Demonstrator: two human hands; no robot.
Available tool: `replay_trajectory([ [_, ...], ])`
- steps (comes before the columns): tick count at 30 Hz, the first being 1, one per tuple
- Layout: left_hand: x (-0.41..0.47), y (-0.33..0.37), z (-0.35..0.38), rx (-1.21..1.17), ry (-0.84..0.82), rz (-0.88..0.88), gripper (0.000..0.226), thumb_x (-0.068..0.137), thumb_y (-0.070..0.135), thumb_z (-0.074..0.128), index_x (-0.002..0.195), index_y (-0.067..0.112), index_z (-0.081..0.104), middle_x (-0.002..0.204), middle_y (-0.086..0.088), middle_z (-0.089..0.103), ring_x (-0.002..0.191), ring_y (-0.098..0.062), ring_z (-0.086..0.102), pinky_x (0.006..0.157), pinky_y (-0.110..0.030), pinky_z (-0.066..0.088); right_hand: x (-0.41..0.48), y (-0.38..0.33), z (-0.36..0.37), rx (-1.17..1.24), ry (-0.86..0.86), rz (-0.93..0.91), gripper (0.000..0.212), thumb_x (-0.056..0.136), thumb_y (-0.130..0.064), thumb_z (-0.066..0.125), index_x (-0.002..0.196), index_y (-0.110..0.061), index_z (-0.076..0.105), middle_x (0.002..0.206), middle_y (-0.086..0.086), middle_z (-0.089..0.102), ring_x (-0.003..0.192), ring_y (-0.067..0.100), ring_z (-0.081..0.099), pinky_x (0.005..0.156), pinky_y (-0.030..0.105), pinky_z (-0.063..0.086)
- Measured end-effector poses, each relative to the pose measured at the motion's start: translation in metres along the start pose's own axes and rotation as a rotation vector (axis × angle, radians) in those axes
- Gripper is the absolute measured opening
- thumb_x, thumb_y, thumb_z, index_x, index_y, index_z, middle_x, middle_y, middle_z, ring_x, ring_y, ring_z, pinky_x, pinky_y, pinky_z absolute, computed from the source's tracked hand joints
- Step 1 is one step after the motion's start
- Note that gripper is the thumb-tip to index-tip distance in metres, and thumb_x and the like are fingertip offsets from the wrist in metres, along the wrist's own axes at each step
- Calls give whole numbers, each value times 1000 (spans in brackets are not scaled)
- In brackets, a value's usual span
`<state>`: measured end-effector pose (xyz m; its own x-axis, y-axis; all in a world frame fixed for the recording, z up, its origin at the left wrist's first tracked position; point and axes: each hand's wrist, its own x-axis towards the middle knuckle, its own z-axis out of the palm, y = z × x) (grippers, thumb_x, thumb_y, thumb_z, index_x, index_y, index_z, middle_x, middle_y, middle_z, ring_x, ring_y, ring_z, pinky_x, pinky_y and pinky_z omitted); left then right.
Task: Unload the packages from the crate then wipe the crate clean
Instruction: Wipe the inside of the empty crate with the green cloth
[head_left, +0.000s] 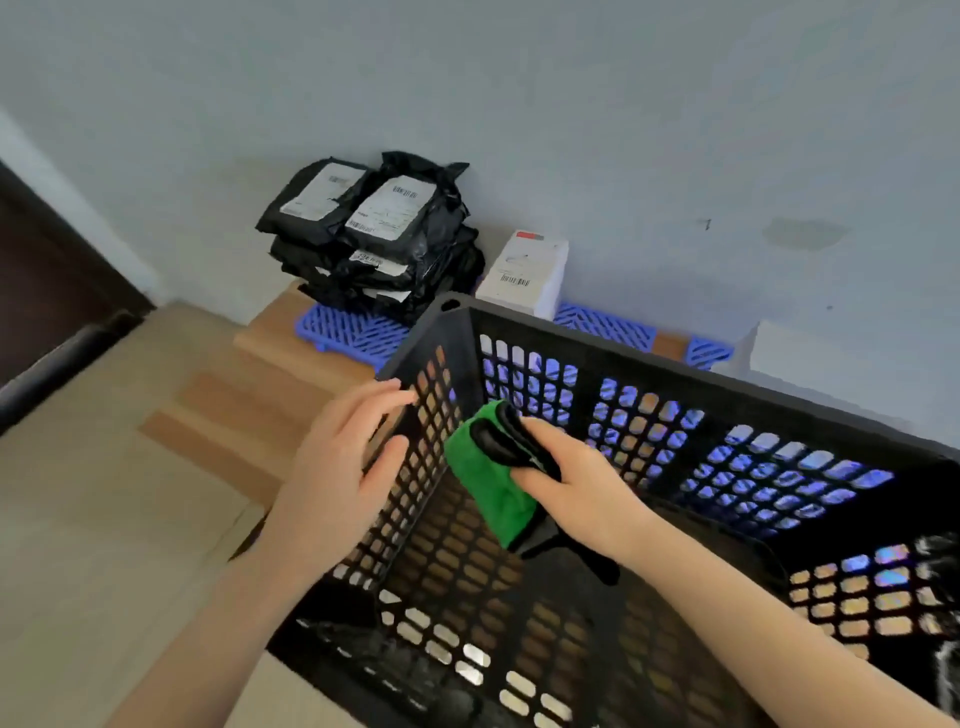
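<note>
A black slatted crate (691, 384) fills the lower right, with no packages visible inside. My right hand (571, 483) is inside it and grips a green and black cloth (488, 478) close to the left inner wall. My left hand (343, 467) rests flat with straight fingers on the outside of that left wall. A stack of black packages (374, 239) with white labels lies on a blue slatted mat (353, 327) by the wall. A white box (524, 270) stands just right of the stack.
A grey wall runs close behind the crate. A dark doorway (47, 291) is at the far left. The floor (119, 493) is beige with wood-coloured patches. A pale block (831, 358) sits at the wall on the right.
</note>
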<state>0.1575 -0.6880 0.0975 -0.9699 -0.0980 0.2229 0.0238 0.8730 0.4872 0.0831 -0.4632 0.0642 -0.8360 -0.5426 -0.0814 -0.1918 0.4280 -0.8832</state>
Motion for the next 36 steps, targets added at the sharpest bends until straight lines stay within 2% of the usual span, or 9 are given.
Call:
replay_trajectory([
  [5,-59,13,-11,104,90,-247,40,95,16,57,135,18,52,140,2,50,131,-14,43,108,-28,28,-19,4,16,49,-168,-87,46,89,-9,58,131,-25,54,118,-14,62,110,-1,54,90,8,37],
  [8,-89,19,-17,99,88,-346,41,100,26,47,140,17,48,142,2,48,129,-9,42,106,-24,27,-32,2,31,72,-273,-109,45,93,-10,54,134,-26,51,123,-15,59,113,-2,51,88,0,33],
  [11,-106,19,-15,121,50,-416,46,102,35,41,145,22,41,151,9,37,133,2,30,109,-19,20,-39,-1,47,98,-335,-145,44,96,-12,51,137,-28,47,128,-11,58,116,0,50,95,8,37],
  [14,-109,17,-9,212,19,-385,59,96,52,23,147,28,39,157,13,27,144,-9,24,114,-34,23,-42,-3,66,114,-381,-174,45,99,-14,48,140,-30,41,130,-11,56,114,0,51,91,4,38],
  [18,-106,16,-6,264,-13,-415,63,93,55,16,150,34,29,159,16,20,145,-8,18,114,-36,18,-42,-2,87,126,-454,-243,46,99,-15,47,142,-26,37,135,-4,54,119,7,53,102,20,41],
  [24,-95,22,-9,163,24,-531,60,92,56,23,149,36,31,143,9,40,133,-10,34,114,-45,27,-41,1,107,207,-558,-322,44,98,-22,47,140,-32,37,112,-4,64,89,5,62,82,26,52],
  [27,-89,24,0,298,66,-510,55,97,49,27,149,33,32,141,6,39,135,-8,31,113,-49,29,-37,10,118,198,-657,-384,45,99,-37,43,143,-26,37,131,-1,57,112,8,55,98,31,46],
  [30,-89,25,3,341,43,-521,56,99,48,22,153,34,22,157,12,23,147,-3,9,120,-43,15,-38,21,129,223,-684,-444,55,99,-48,37,149,-26,30,152,-6,35,139,3,30,116,30,27],
  [36,-85,23,2,372,-65,-557,56,100,48,20,155,35,13,162,17,9,149,-4,3,120,-52,14,-30,38,147,329,-644,-547,52,97,-35,41,147,-21,34,152,-6,35,141,1,27,117,29,26],
])
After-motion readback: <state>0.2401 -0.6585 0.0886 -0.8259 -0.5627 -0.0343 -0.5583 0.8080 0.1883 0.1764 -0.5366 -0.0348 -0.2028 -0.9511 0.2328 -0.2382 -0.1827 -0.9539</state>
